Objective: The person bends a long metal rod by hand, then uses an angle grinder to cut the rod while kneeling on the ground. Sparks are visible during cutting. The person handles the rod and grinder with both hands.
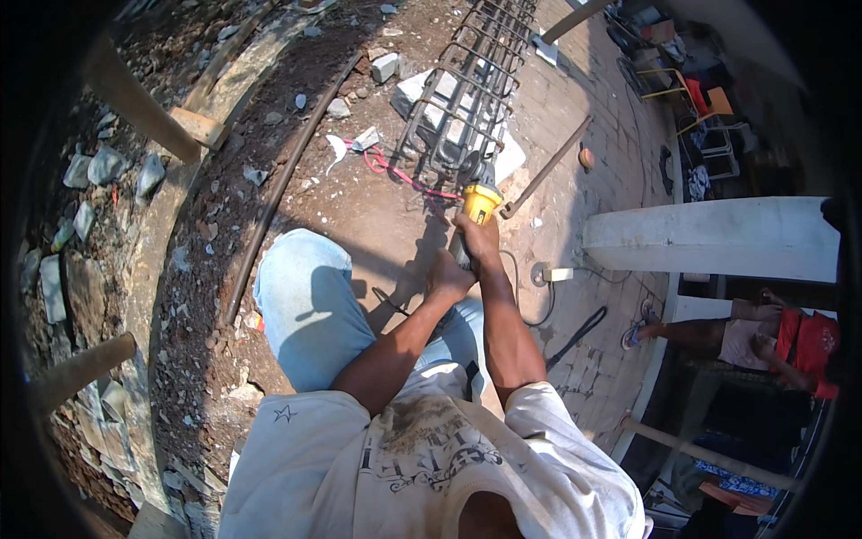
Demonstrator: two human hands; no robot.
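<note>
A yellow and black angle grinder (483,201) points away from me, its head close to the near end of a steel rebar cage (476,54). My right hand (478,237) is wrapped round the grinder's body just behind the yellow part. Behind it, my left hand (449,277) is closed on the rear of the tool. The disc is hard to make out, and I cannot tell whether it touches the steel. Pale stone blocks (417,92) lie under and beside the cage. A pink-red cord (382,163) runs on the ground left of the grinder head.
A loose steel bar (548,166) lies right of the grinder, with a power socket (558,274) and cable nearby. A long dark rod (292,171) lies to the left. A white pillar (709,238) stands at right; a person in red (804,346) sits beyond it.
</note>
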